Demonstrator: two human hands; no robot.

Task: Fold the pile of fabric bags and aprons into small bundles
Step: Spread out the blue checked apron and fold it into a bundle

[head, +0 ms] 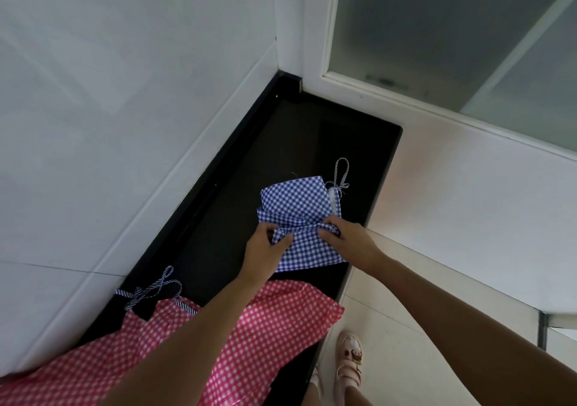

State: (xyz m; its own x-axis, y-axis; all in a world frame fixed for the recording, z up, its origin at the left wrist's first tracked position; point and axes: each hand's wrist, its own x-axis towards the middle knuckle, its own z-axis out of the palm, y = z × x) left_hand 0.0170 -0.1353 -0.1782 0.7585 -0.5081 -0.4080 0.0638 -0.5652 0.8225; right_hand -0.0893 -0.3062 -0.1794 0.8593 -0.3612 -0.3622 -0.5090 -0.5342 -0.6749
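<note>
Blue gingham cloth (pixel 299 215) lies part-folded on the black counter (pixel 218 218), both hands (left (pixel 265 249), right (pixel 346 240)) pinching its fold, a pink cloth (pixel 249 327) nearer.

The bench (pixel 215 224) lies bare at upper centre, between the blue cloth (pixel 296 202) and the far corner, and in a strip left of that cloth along the wall (pixel 125 124). The wall shuts the left side and the window frame (pixel 315 46) the far end; the right edge opens to the floor (pixel 390 327). The pink cloth (pixel 287 315) covers the bench at lower left.
</note>
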